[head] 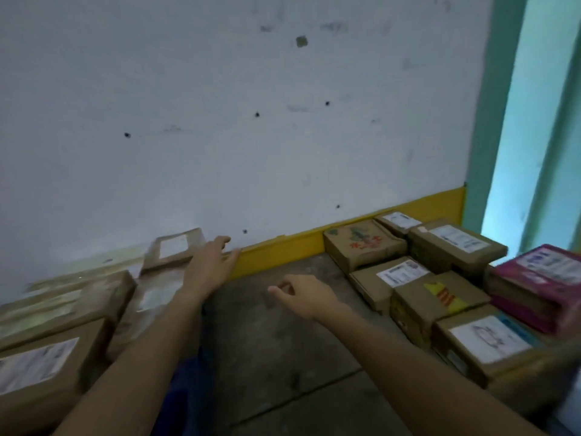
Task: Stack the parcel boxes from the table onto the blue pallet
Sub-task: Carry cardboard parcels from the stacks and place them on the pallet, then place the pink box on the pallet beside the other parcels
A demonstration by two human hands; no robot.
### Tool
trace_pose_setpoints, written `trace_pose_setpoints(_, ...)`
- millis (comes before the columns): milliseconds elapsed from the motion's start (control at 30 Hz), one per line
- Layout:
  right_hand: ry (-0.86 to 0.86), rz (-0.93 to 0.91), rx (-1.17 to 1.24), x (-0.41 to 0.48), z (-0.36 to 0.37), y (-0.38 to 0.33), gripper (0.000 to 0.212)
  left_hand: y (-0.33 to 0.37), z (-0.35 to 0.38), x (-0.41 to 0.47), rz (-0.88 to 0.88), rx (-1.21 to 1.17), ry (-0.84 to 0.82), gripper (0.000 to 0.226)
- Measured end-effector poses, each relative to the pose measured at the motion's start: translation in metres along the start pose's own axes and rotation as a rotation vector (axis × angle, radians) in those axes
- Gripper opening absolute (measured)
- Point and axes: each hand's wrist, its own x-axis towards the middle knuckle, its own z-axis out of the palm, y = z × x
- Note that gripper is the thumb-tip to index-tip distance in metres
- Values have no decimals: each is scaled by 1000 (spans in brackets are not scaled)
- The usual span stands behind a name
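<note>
The left hand is seen with fingers spread at the right edge of the far labelled parcel box on the blurred left stack, beneath which a strip of blue pallet is glimpsed; contact cannot be told. The right hand is held loosely curled and empty above the concrete floor. That box is best squared flush with its neighbours before another is fetched from the waiting parcels at right.
</note>
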Motion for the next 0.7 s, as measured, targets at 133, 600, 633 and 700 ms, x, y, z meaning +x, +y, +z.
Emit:
trace_pose_setpoints(133,5,6,-40,-41,-61,77,50,84,56,-13,-10,-126,-20,46)
trace_pose_setpoints(600,206,257,-58,-144,-186,264,56,312,218,-39,22,-316,-180,41)
trace_pose_setpoints(633,223,273,-55,-148,-191,272,56,322,226,-40,36,-332,-190,39)
trace_pose_setpoints(700,253,296,-62,-154,-198,289,55,337,240,-41,61,-343,-211,38)
